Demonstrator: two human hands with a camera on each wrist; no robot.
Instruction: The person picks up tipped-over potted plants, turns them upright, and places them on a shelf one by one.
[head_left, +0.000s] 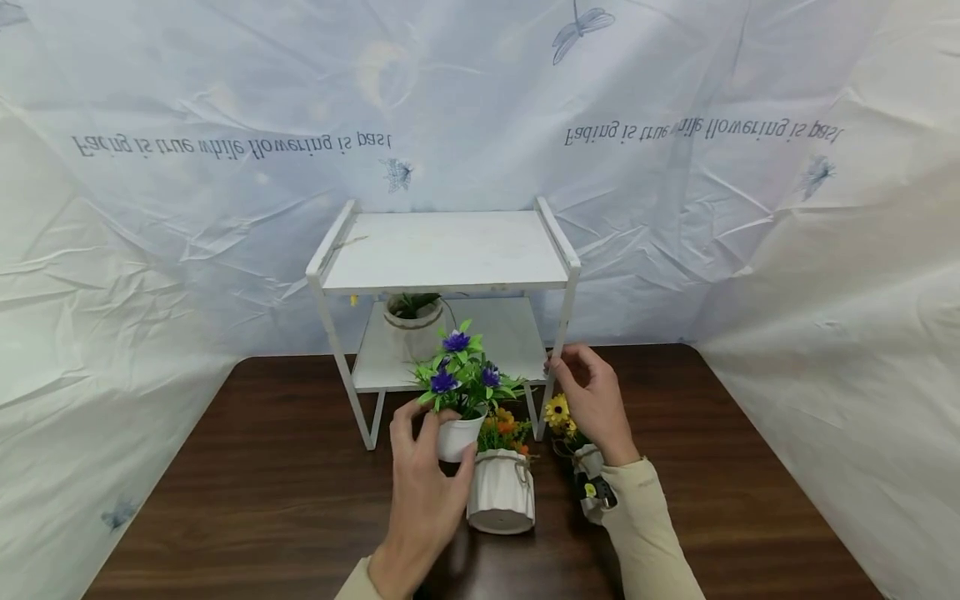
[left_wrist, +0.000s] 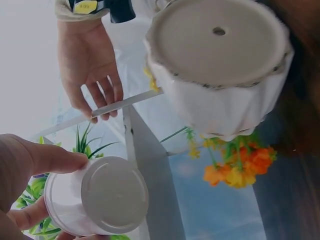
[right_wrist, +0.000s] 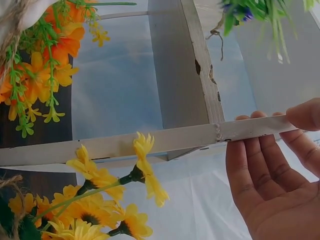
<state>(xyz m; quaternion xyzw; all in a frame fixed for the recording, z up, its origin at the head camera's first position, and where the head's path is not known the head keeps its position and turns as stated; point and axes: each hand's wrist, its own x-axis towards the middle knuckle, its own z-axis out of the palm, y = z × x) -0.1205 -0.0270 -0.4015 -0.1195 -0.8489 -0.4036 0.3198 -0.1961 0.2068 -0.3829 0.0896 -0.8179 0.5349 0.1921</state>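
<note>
I have my left hand [head_left: 423, 492] wrapped around a small smooth white plastic pot of purple artificial flowers [head_left: 459, 433], thumb on one side and fingers curled round the other, the pot lifted just above the dark wood-grain table [head_left: 262, 500] in front of the shelf's lower tier. From the left wrist view its flat round base [left_wrist: 114, 194] faces the lens, with my thumb [left_wrist: 55, 159] pressed against the wall.

My right hand [head_left: 592, 400] pinches the front right leg of the white painted two-tier metal and board shelf [head_left: 444, 250]; the thumb sits on one side of the thin bar [right_wrist: 175, 141], the fingers [right_wrist: 260, 165] straight and close together on the other.

Between my hands stands a ribbed white ceramic pot of orange flowers [head_left: 501, 490], matte, with twine at its rim. A pot of yellow daisy-like flowers [head_left: 558, 412] is mostly hidden behind my right wrist. Another white pot with green leaves [head_left: 414, 321] sits on the lower tier, its top cut off by the upper board.
</note>
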